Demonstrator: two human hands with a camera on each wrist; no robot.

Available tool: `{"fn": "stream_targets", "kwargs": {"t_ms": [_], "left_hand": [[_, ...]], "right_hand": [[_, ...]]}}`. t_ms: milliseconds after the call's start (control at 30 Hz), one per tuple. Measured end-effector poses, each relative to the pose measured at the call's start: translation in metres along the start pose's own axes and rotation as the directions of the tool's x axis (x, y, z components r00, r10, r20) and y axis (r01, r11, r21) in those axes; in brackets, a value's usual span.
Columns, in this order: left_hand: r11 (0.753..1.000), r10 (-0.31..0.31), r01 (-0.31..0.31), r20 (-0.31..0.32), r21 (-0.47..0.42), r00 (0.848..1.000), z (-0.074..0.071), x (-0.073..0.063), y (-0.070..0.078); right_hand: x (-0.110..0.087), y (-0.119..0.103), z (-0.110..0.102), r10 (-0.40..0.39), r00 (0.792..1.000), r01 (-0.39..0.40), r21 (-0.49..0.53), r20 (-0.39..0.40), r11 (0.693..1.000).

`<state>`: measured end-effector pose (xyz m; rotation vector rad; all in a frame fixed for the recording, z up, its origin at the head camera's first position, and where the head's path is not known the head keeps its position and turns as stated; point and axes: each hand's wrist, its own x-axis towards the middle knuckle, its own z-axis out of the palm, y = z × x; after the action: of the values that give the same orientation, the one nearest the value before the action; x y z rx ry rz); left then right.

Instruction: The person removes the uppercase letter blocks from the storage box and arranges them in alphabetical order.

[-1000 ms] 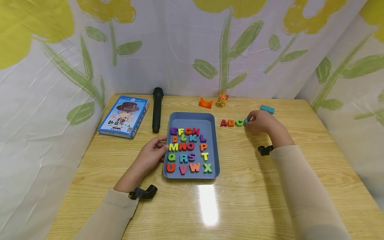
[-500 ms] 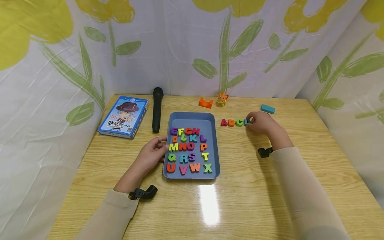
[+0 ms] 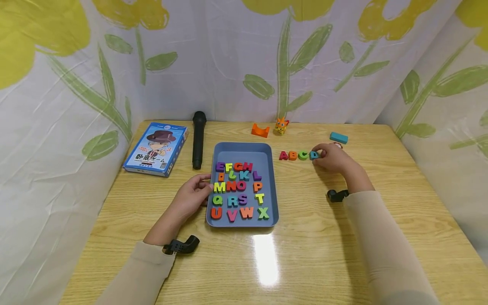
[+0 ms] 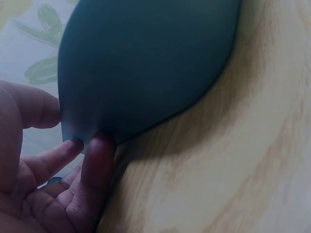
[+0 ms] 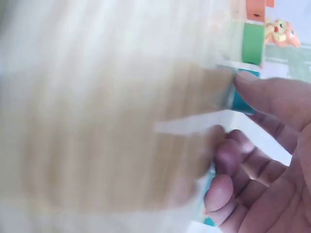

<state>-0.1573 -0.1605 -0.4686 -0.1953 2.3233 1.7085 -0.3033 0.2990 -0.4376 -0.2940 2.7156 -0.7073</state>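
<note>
A blue-grey tray [image 3: 244, 148] in the middle of the wooden table holds several coloured letters, E to X [image 3: 239, 189]. My left hand [image 3: 192, 192] grips the tray's left edge; in the left wrist view its fingers [image 4: 95, 160] press on the tray wall [image 4: 146, 63]. To the right of the tray, letters A [image 3: 284, 155], B [image 3: 292, 155], C [image 3: 303, 155] and a teal D [image 3: 314, 155] stand in a row on the table. My right hand [image 3: 332, 157] pinches the D at the row's right end. In the right wrist view its thumb lies on the D [image 5: 239, 101].
A blue game box [image 3: 157, 148] and a black microphone [image 3: 198, 139] lie left of the tray. An orange piece [image 3: 260, 130], a small orange toy figure [image 3: 281, 126] and a teal block [image 3: 338, 137] sit near the back edge. Flowered curtains close in three sides of the table.
The right hand has shifted slightly right, so the D shows more fully beside the C. The left hand and the tray have stayed put.
</note>
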Motion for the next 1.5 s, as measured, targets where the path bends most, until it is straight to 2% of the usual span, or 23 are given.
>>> {"fn": "stream_targets", "kwargs": {"t_ms": [100, 200, 333, 433, 600, 667, 733, 867, 1067, 1333, 1500], "left_hand": [[1.000, 0.005, -0.005, 0.002, 0.001, 1.000, -0.001, -0.001, -0.001], [1.000, 0.007, -0.007, 0.002, 0.010, 1.000, -0.001, 0.000, -0.001], [1.000, 0.011, -0.011, 0.005, 0.012, 1.000, -0.003, 0.001, 0.000], [1.000, 0.015, -0.015, 0.004, 0.007, 1.000, -0.003, 0.001, 0.000], [1.000, 0.011, -0.011, 0.001, -0.003, 1.000, -0.005, -0.001, -0.003], [1.000, 0.016, -0.016, 0.008, -0.007, 1.000, -0.005, -0.002, -0.004], [1.000, 0.027, -0.027, 0.019, -0.014, 0.999, -0.005, -0.005, -0.006], [0.998, 0.060, -0.059, 0.044, -0.035, 0.997, -0.004, -0.009, -0.009], [0.995, 0.091, -0.090, 0.045, -0.034, 0.995, -0.003, -0.013, -0.011], [0.995, 0.088, -0.086, 0.041, -0.049, 0.995, -0.006, -0.014, -0.011], [0.995, 0.091, -0.089, 0.036, -0.042, 0.995, -0.008, -0.017, -0.012]], "right_hand": [[-0.009, -0.012, -0.006, 0.021, 1.000, -0.021, 0.029, 0.004, 0.999], [-0.019, -0.035, -0.011, 0.017, 0.999, -0.014, 0.066, -0.044, 0.998], [-0.018, -0.084, -0.006, -0.077, 0.990, 0.088, 0.089, -0.122, 0.992], [-0.007, -0.128, 0.006, -0.176, 0.977, 0.189, 0.102, -0.123, 0.977], [0.018, -0.195, 0.039, -0.329, 0.944, 0.330, 0.069, -0.026, 0.941], [0.028, -0.214, 0.052, -0.355, 0.934, 0.354, 0.028, 0.036, 0.935], [0.037, -0.228, 0.065, -0.348, 0.932, 0.351, -0.007, 0.101, 0.936], [0.049, -0.242, 0.087, -0.295, 0.937, 0.312, -0.069, 0.186, 0.947], [0.059, -0.246, 0.105, -0.207, 0.952, 0.243, -0.145, 0.226, 0.959], [0.058, -0.254, 0.110, -0.195, 0.959, 0.233, -0.178, 0.206, 0.956], [0.055, -0.259, 0.112, -0.211, 0.955, 0.249, -0.176, 0.209, 0.953]]}}
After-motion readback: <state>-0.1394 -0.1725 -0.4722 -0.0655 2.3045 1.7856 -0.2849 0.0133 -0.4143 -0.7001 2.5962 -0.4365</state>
